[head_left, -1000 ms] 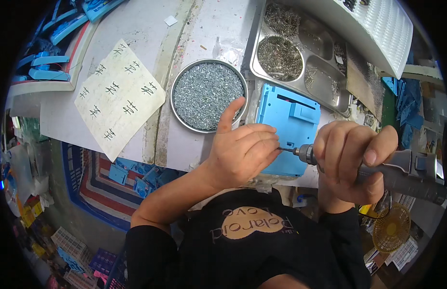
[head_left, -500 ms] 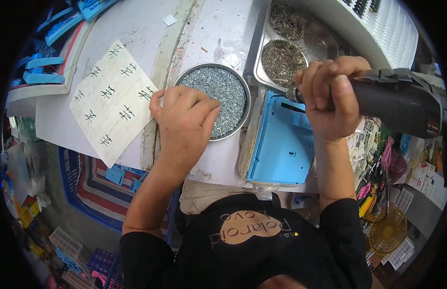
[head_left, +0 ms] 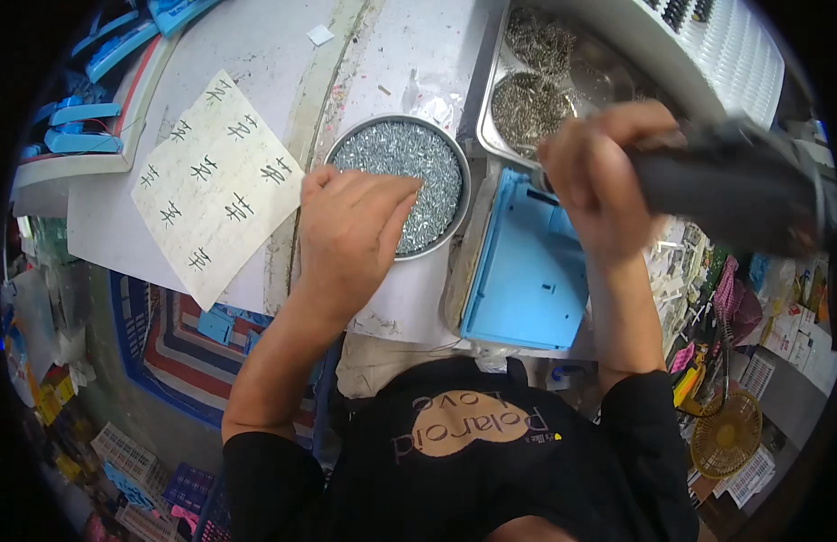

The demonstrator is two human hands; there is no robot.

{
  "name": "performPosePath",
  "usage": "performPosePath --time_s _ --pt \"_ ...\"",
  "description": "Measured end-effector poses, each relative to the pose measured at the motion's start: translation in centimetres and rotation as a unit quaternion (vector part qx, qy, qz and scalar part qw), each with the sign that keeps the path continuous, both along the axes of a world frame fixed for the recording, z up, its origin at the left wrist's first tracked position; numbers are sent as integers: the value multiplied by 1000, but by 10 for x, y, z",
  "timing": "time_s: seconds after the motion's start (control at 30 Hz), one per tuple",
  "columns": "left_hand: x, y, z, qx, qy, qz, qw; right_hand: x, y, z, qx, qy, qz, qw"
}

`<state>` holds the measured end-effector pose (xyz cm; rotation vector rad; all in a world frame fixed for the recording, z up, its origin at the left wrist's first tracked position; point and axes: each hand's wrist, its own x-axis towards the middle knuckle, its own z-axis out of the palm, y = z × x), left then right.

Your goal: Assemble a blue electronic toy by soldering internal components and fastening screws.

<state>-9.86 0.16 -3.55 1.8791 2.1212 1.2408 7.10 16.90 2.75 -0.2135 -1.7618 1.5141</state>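
Note:
My left hand reaches over a round metal bowl full of small silver screws. Its thumb and fingertips are pinched together just above the screws; whatever lies between them is too small to tell. My right hand is wrapped round a black power screwdriver, held sideways and blurred by motion. The driver's tip points left, over the far edge of a blue plastic casing, and is mostly hidden by my fingers. That casing lies on a plastic-wrapped pad right of the bowl.
A sheet of paper with handwriting lies left of the bowl. Behind the casing stands a metal tray with piles of small brassy parts. Blue pieces sit in a holder at far left. A blue basket stands below the table edge.
My right hand and the screwdriver have shifted slightly left, and the driver's body has tilted downward. My left fingertips stay over the screws, moved slightly right and up.

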Motion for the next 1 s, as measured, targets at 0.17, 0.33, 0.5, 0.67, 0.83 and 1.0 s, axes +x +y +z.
performPosePath --time_s 0.17,0.33,0.5,0.67,0.83,1.0 --pt "15 -8 0 26 -55 -53 997 9 -20 5 -39 21 28 999" --pt "27 -3 1 71 -28 -78 994 8 -19 -8 9 -17 -4 1000" --pt "44 -1 6 98 -27 -74 992 13 -21 11 -10 49 83 995" --pt "50 -4 9 96 -37 -91 991 26 -44 42 -60 58 130 988" --pt "52 -11 11 90 -21 -108 990 26 -58 39 -67 48 105 991" --pt "56 -23 10 99 -104 -151 978 30 -70 41 -90 33 103 990"
